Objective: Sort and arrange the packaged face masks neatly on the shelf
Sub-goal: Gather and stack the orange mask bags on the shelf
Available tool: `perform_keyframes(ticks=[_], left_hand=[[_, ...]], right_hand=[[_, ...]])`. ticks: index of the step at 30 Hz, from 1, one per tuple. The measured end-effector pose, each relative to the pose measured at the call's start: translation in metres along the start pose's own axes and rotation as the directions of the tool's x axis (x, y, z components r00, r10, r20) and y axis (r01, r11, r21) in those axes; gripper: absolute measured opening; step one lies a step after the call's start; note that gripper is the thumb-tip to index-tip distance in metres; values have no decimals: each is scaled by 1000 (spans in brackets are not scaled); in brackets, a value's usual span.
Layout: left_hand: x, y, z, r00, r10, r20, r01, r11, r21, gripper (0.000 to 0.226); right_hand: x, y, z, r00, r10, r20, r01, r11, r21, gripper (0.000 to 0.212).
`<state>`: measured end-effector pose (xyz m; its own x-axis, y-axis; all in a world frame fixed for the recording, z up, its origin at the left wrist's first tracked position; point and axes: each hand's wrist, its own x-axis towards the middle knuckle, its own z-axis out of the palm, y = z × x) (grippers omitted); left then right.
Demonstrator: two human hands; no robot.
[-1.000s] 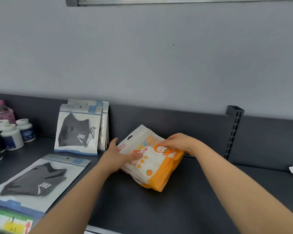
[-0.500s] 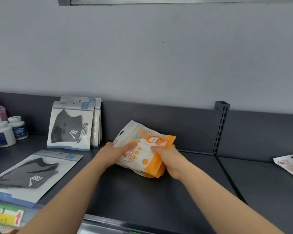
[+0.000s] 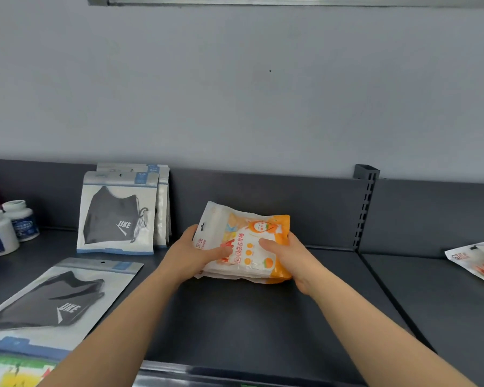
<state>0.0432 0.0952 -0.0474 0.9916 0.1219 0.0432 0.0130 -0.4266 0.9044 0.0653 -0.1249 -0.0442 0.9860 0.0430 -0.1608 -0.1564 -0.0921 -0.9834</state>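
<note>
- Your left hand [image 3: 190,255] and right hand [image 3: 288,254] grip the orange mask stack [image 3: 246,244] by its sides, fingers curled shut on it; stack mid-shelf [image 3: 249,325], not yet stood up
- Done: black masks upright [image 3: 118,216] at the back
- Left: flat black pack [image 3: 59,300]; loose packs [image 3: 478,261] far right

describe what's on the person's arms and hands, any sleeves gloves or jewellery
Both forearms are bare right up to the frame edge, with no sleeve showing. The left hand and right hand wear no gloves, and no rings, watch or bracelets are visible.
</note>
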Motion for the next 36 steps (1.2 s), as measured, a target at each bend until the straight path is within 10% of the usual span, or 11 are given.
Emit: perform_keyframes(ticks=[19, 27, 36], left_hand=[[-4, -4, -9, 998, -29, -64, 24, 997, -79, 123], [-20, 42, 5, 871, 360, -335, -379, 925, 9, 81], [-55, 99, 109, 919, 393, -33, -382, 866, -322, 51]], right_hand=[[-10, -11, -1, 966, 90, -242, -91, 996, 9, 95], [-47, -20, -18, 941, -155, -300, 105, 979, -174, 86], [-118, -18, -97, 828, -366, -425, 209, 904, -372, 60]])
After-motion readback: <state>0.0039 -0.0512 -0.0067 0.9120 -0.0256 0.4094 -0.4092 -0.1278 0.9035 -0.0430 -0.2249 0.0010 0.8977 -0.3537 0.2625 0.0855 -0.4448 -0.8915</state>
